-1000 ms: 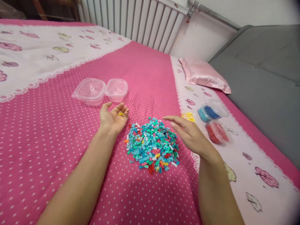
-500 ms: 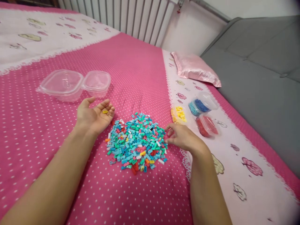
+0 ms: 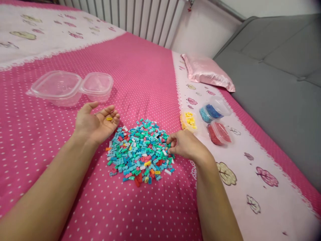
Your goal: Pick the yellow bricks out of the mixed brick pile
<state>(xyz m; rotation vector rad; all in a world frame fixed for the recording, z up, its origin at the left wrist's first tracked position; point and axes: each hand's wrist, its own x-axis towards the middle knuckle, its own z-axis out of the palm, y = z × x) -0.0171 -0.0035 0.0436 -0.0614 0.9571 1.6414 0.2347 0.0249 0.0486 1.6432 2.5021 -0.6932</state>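
Observation:
My left hand (image 3: pixel 96 125) is palm up beside the pile, its fingers slightly curled. A small yellow toy brick (image 3: pixel 109 118) rests on those fingers. Small toy bricks (image 3: pixel 140 150), mostly teal, blue and green with some red, pink, orange, white and yellow, lie heaped on the bedspread. At the heap's right edge, my right hand (image 3: pixel 183 144) has its fingers bent, with a gap between thumb and forefinger. Nothing shows in that gap except bricks on the heap.
Two clear plastic containers (image 3: pixel 57 85) stand at the left on the pink dotted bedspread (image 3: pixel 140 67). At right are a tub of yellow bricks (image 3: pixel 190 121), a container of blue bricks (image 3: pixel 212 111) and one of red bricks (image 3: pixel 219 133). Behind them lies a pink pillow (image 3: pixel 208 73) near the grey headboard (image 3: pixel 276 67).
My right hand has moved left, onto the edge of the heap. The left hand keeps its palm-up pose with the yellow brick. The whole view has shifted slightly.

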